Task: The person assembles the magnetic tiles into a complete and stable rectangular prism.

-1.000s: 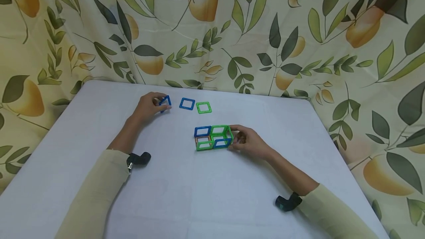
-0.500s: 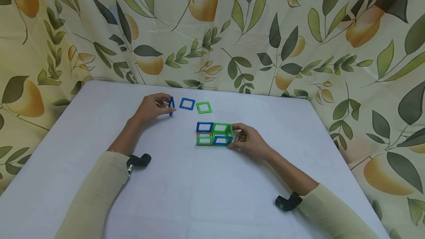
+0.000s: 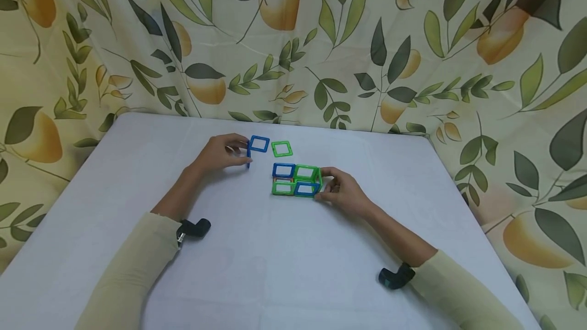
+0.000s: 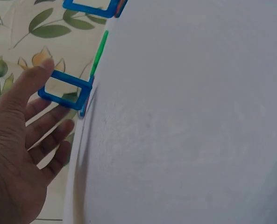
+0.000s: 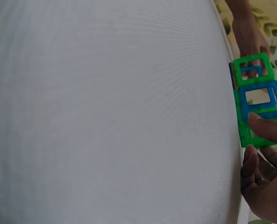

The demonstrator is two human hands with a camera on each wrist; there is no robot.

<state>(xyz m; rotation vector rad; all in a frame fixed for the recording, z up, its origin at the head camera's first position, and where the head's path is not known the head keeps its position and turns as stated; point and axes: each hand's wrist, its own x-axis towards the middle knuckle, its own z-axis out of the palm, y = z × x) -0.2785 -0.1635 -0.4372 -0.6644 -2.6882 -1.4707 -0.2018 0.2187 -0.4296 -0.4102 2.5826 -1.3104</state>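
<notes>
My left hand (image 3: 222, 153) pinches a blue square magnetic tile (image 3: 249, 156) between thumb and fingers, standing it on edge. In the left wrist view, the thumb lies on one corner of this open-framed blue tile (image 4: 59, 99). To the right is a box-like build of green, blue and some orange-red magnetic tiles (image 3: 295, 181), two tiles long. My right hand (image 3: 346, 192) grips its right end, thumb at the near side and fingers at the far side. The right wrist view shows the thumb across a blue tile of the build (image 5: 243, 100); its far side is partly hidden.
A flat blue tile (image 3: 259, 137) lies right beside the held one, overlapping it in the head view. Farther right lies a flat green tile (image 3: 282, 155). The white-covered table (image 3: 257, 253) ends at a leaf-and-fruit patterned cloth (image 3: 312, 55) behind.
My left hand has moved right with the blue tile, up to the flat blue one, turning the tile edge-on. My right hand has pushed the build slightly away, toward the table's far side.
</notes>
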